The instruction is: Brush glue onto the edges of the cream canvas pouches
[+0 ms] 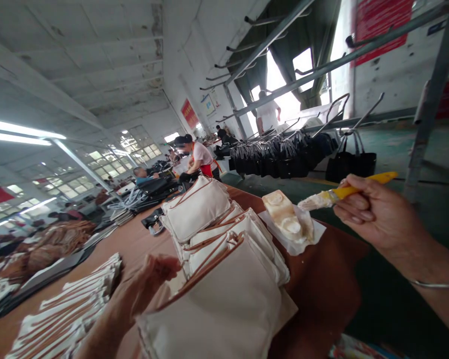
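My right hand (370,209) is closed around the yellow handle of a paintbrush (336,195), its bristles caked with a whitish paste. Left of the bristle tips is a paste-smeared container (284,217), lying on a white sheet (316,232) at the table edge. My left hand (159,274), blurred, has its fingers curled together beside the brown-trimmed edge of the nearest cream bag piece (217,304). Whatever is between those fingers is hidden. More cream bag pieces (198,204) with brown strips are stacked behind it, overlapping.
Cream pieces with brown strips (71,304) lie in a row on the brown table (134,244). A small black item (153,221) sits behind. Black bags (284,157) hang from a metal rack (322,65) on the right. A person (202,157) works beyond the table.
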`<act>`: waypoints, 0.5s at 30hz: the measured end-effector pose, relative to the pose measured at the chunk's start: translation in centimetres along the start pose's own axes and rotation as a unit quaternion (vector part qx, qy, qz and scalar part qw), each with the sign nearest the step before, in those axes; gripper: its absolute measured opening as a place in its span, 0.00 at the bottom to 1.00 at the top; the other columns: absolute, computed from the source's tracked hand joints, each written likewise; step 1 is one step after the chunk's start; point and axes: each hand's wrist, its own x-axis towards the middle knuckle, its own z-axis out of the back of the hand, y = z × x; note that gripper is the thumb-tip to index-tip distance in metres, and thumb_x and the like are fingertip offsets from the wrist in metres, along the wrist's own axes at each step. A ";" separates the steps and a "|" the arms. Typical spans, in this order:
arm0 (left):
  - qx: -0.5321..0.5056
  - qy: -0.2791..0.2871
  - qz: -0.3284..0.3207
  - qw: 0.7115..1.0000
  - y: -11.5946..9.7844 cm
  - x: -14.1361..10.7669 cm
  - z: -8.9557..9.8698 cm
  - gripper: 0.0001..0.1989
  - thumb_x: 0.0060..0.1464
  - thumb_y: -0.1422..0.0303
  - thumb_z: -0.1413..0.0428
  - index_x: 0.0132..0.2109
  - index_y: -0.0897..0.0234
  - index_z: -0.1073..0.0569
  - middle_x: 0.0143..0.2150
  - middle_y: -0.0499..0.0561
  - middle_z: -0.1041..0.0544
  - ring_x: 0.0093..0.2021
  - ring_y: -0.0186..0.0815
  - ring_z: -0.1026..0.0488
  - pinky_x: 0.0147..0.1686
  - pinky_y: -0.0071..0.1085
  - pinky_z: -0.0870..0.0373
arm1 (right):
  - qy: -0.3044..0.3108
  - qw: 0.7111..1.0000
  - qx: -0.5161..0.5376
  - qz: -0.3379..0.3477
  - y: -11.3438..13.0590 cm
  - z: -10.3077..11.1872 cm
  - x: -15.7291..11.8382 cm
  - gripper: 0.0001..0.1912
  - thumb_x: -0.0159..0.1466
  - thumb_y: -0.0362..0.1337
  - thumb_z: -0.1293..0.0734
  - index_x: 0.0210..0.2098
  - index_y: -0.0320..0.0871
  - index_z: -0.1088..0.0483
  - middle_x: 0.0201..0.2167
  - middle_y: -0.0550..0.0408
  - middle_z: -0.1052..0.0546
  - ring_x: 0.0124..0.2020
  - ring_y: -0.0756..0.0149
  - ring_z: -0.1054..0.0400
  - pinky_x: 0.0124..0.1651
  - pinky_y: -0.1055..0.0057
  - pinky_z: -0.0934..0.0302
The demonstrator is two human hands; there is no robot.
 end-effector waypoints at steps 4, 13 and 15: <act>0.156 0.073 0.105 0.980 7.8 -1.6 2.2 0.28 0.47 0.40 0.44 0.35 0.63 0.22 0.30 0.50 0.21 0.32 0.40 0.27 0.33 0.32 0.31 | 0.001 0.997 -0.012 -0.082 -3.7 1.8 -0.4 0.08 0.64 0.37 0.32 0.29 0.42 0.29 0.12 0.66 0.47 0.12 0.78 0.60 0.15 0.74 0.61; 0.305 0.129 -0.087 0.940 10.1 -5.4 -13.8 0.09 0.58 0.67 0.46 0.45 0.60 0.26 0.41 0.52 0.24 0.43 0.41 0.27 0.43 0.34 0.34 | 0.002 0.990 -0.014 -0.140 -9.0 -0.3 -2.3 0.15 0.63 0.36 0.30 0.22 0.41 0.34 0.10 0.64 0.44 0.10 0.79 0.55 0.15 0.78 0.58; 0.325 0.114 -0.093 0.934 10.5 -5.4 -15.2 0.06 0.57 0.70 0.45 0.42 0.60 0.25 0.40 0.51 0.24 0.41 0.40 0.28 0.41 0.33 0.34 | 0.001 0.990 -0.025 -0.135 -9.2 -0.1 -2.5 0.14 0.63 0.35 0.30 0.23 0.41 0.34 0.10 0.64 0.44 0.10 0.78 0.56 0.15 0.78 0.58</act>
